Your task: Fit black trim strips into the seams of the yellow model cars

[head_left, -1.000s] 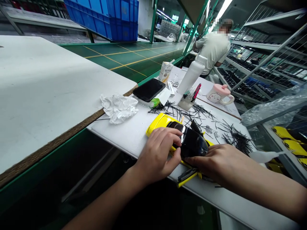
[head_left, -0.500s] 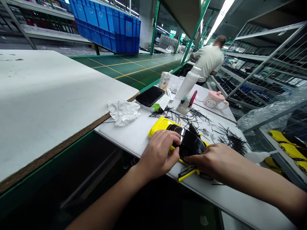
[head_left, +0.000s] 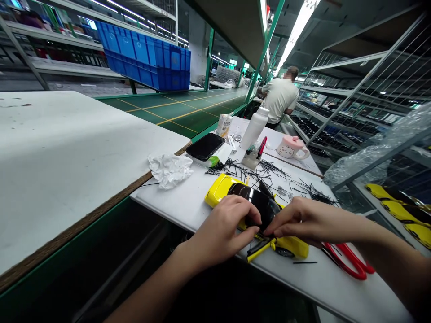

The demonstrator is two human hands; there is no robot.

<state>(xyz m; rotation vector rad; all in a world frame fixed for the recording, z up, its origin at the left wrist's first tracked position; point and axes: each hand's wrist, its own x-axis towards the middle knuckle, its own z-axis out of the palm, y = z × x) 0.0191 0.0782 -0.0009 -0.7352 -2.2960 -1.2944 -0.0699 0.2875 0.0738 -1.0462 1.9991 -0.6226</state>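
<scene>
A yellow toy car (head_left: 266,207) with a dark roof sits on the white work board (head_left: 175,206), its near-side door (head_left: 258,251) swung out and a far-side door also standing out. My left hand (head_left: 226,229) is curled over the car's near side, fingers bent and thumb close to the door opening. Across from it, my right hand (head_left: 299,219) has its thumb and fingertips pinched together at the same opening. Whatever lies between those fingertips is too small to make out. Right of the car lies a red-handled tool (head_left: 352,262), partly hidden by my right forearm.
Black thin strips (head_left: 232,168) are strewn behind the car. Around them are crumpled paper (head_left: 170,170), a phone (head_left: 206,146), a pen holder (head_left: 252,158), a white bottle (head_left: 255,128) and a pink-lidded mug (head_left: 291,147). More yellow cars (head_left: 400,215) sit on a rack; a person (head_left: 279,96) stands beyond.
The view has tilted and shifted. My right hand has lifted and drawn its fingers into a pinch, uncovering the car's yellow end and the red-handled tool. My left hand stays by the car.
</scene>
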